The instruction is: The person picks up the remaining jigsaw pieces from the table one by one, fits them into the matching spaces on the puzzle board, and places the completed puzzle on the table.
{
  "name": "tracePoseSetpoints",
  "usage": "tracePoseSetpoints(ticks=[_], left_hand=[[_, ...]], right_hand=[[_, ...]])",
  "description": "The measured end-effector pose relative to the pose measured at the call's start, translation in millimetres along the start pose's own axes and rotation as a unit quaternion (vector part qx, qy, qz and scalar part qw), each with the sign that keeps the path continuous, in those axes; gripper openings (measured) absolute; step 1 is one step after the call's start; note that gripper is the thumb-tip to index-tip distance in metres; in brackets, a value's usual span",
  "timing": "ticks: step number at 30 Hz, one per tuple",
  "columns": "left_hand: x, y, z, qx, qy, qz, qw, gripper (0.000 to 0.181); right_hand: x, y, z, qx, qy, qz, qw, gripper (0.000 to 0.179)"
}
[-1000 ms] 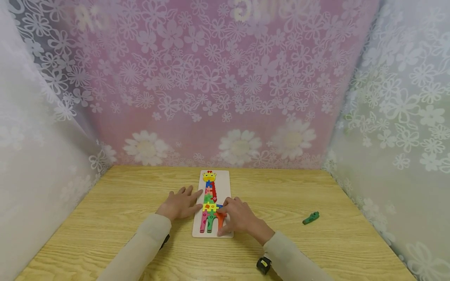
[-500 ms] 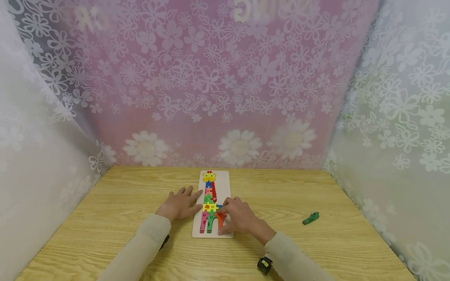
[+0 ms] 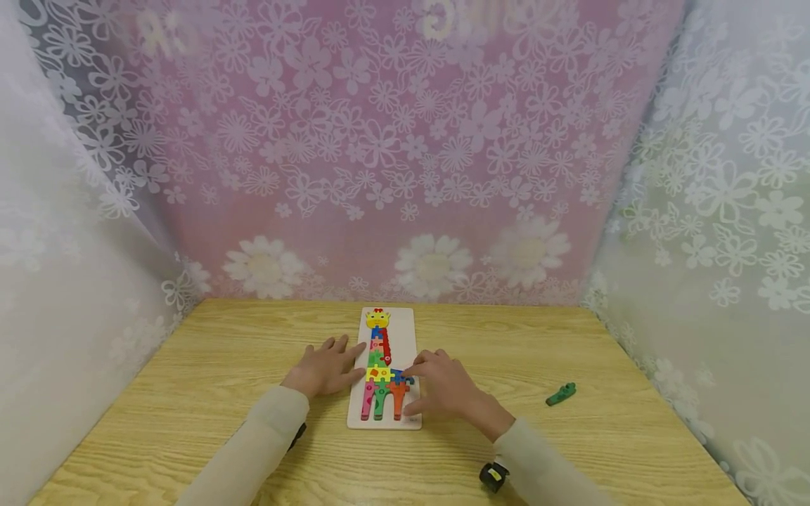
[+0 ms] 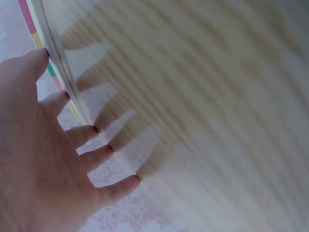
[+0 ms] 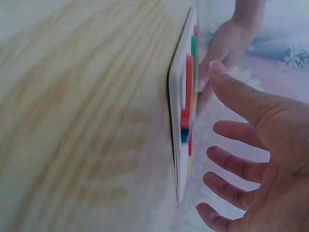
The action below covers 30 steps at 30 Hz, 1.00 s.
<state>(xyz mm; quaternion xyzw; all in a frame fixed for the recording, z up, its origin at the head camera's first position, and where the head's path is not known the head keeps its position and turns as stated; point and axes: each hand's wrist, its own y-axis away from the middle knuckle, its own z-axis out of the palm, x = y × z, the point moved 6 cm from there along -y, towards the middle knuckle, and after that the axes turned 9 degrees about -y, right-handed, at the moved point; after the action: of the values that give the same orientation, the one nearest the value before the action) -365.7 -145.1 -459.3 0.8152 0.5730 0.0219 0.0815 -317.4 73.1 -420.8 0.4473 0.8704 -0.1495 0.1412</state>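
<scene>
A pale puzzle board [image 3: 402,336] lies on the table with a colourful giraffe of interlocking pieces on it. My left hand [image 3: 324,369] is spread flat, thumb and index fingertip touching the board's left edge; its other fingertips rest on the table. Over the board's right side hovers my right hand [image 3: 448,388], its fingers loosely bent and holding nothing. The right wrist view shows those fingers [image 5: 236,162] apart from the board. Near them sit an orange leg piece [image 3: 398,402] and a blue piece [image 3: 399,376], both in the giraffe. A loose green puzzle piece [image 3: 561,394] lies farther right.
The wood-grain table [image 3: 493,337] bears the board and the green piece. A pink floral curtain [image 3: 380,211] hangs behind it, and pale floral curtains [image 3: 721,246] close off both sides. A black wrist camera [image 3: 492,478] sits under the right sleeve.
My right hand has let go of the orange leg area and drawn back to the right, uncovering the orange and blue pieces. My left hand stays in place.
</scene>
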Motion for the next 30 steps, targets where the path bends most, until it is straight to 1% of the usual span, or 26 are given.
tracePoseSetpoints(ticks=[6, 10, 13, 17, 22, 25, 30], left_hand=[[0.4, -0.7, 0.5, 0.002, 0.002, 0.0, 1.0, 0.067], [0.7, -0.3, -0.1, 0.003, -0.002, 0.002, 1.0, 0.067], [0.5, -0.3, -0.1, 0.003, -0.003, 0.002, 1.0, 0.068], [1.1, 0.5, -1.2, 0.004, -0.004, 0.002, 1.0, 0.068], [3.1, 1.7, -2.4, 0.004, -0.005, 0.002, 1.0, 0.067], [3.5, 1.9, -2.6, 0.005, -0.003, 0.001, 1.0, 0.067], [3.5, 2.4, -3.5, 0.005, 0.0, 0.0, 1.0, 0.068]], right_hand=[[17, 24.6, -28, 0.055, 0.018, 0.005, 0.9983, 0.054], [34, 47.0, -45, 0.096, 0.045, 0.015, 0.9942, 0.055], [47, 64.0, -56, 0.12, 0.066, 0.023, 0.9904, 0.056], [63, 85.6, -68, 0.132, 0.089, 0.037, 0.9865, 0.056], [86, 108.7, -76, 0.126, 0.11, 0.069, 0.9835, 0.056], [99, 119.8, -79, 0.124, 0.113, 0.091, 0.9816, 0.058], [118, 135.0, -85, 0.138, 0.109, 0.123, 0.9767, 0.06]])
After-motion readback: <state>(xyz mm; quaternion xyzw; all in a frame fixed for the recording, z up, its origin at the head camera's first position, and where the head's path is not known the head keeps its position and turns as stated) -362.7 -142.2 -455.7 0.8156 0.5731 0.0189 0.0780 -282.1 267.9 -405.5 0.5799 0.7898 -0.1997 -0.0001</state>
